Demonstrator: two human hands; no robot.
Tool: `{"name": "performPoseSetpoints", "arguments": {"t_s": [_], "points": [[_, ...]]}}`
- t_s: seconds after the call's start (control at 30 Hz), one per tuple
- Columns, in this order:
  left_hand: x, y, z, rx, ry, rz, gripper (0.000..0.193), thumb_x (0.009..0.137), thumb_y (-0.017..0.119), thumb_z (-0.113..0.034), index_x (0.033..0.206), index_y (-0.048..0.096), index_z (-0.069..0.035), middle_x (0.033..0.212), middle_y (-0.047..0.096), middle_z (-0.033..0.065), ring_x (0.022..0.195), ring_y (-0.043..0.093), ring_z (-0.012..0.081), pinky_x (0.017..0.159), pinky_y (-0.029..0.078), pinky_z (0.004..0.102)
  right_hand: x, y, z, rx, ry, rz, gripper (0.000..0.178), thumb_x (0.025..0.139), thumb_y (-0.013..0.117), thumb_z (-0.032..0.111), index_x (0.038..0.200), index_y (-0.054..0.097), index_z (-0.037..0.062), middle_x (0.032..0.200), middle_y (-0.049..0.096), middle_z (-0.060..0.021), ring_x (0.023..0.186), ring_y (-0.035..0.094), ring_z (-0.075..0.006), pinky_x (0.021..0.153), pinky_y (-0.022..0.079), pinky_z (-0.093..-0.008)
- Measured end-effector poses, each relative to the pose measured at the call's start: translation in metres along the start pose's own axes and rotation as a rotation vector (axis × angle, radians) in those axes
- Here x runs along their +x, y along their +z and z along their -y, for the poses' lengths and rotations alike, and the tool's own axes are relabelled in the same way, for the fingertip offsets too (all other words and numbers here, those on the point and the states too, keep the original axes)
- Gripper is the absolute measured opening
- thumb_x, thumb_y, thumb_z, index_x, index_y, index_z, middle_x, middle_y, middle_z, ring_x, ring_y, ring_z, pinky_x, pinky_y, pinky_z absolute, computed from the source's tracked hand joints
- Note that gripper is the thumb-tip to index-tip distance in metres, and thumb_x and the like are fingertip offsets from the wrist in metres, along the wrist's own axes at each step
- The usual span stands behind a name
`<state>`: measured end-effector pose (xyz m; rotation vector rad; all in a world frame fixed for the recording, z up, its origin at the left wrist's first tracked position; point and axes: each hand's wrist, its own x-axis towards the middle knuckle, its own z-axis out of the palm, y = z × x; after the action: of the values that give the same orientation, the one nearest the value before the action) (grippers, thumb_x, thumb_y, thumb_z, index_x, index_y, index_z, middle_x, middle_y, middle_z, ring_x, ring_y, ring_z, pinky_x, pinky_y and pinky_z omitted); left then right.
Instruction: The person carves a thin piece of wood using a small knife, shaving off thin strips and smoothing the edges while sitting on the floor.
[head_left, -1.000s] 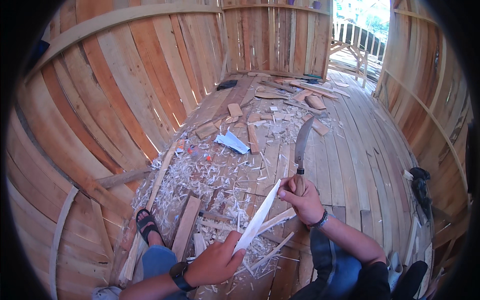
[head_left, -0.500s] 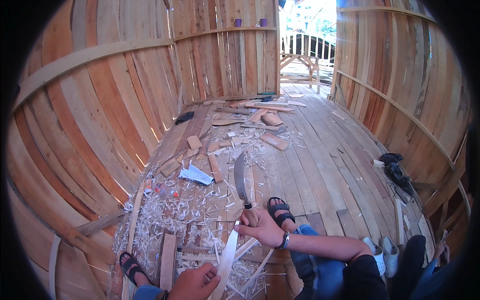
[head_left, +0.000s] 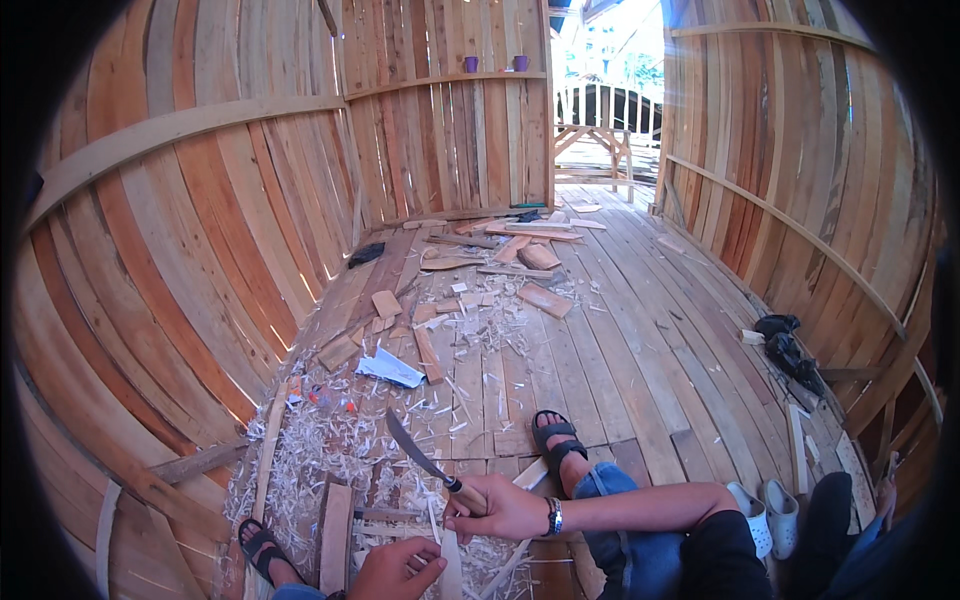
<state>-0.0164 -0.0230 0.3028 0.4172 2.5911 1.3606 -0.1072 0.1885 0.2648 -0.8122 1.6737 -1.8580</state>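
My right hand [head_left: 505,508] is closed round the wooden handle of a curved knife [head_left: 418,450], whose dark blade points up and left. A pale, flat strip of wood [head_left: 452,572] runs down from beside the right fingers to the lower edge. My left hand [head_left: 400,568] is at the strip's left side, fingers curled and thumb against its edge; part of its grip is hidden. Beneath both hands are curled wood shavings [head_left: 330,455] and a short brown board [head_left: 337,535].
Wood offcuts [head_left: 545,299] and a crumpled blue-white sheet [head_left: 390,368] litter the floor ahead. My sandalled feet stand on either side. Pale clogs [head_left: 782,515] and another person's dark-clothed leg [head_left: 825,525] are at right. Black plastic bags [head_left: 790,355] lie by the right wall.
The knife has swung left and lower, from nearly upright to slanting. My right hand has moved down and left along the strip. The whole view has tilted up slightly.
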Motion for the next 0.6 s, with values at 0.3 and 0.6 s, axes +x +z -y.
{"name": "performPoseSetpoints", "arguments": {"t_s": [0.3,0.6], "points": [[0.0003,0.0005,-0.0006,0.012,0.002,0.008,0.020,0.087,0.067,-0.017,0.098,0.063,0.000,0.075,0.064,0.0103,0.066,0.060,0.0145,0.061,0.048,0.0288,-0.0020,0.0030,0.0046,-0.061,0.006,0.058,0.019,0.088,0.065,0.007,0.087,0.046,0.0024,0.086,0.062,-0.0048,0.076,0.069,-0.0142,0.064,0.055,-0.0261],[-0.0004,-0.0008,-0.0050,-0.001,-0.016,0.011,0.020,0.087,0.067,-0.018,0.095,0.064,0.001,0.076,0.065,0.0104,0.066,0.061,0.0140,0.061,0.048,0.0287,-0.0033,0.0013,0.0028,0.025,-0.013,0.077,0.022,0.089,0.064,0.007,0.085,0.043,0.0032,0.087,0.063,-0.0060,0.076,0.069,-0.0147,0.065,0.055,-0.0270]]}}
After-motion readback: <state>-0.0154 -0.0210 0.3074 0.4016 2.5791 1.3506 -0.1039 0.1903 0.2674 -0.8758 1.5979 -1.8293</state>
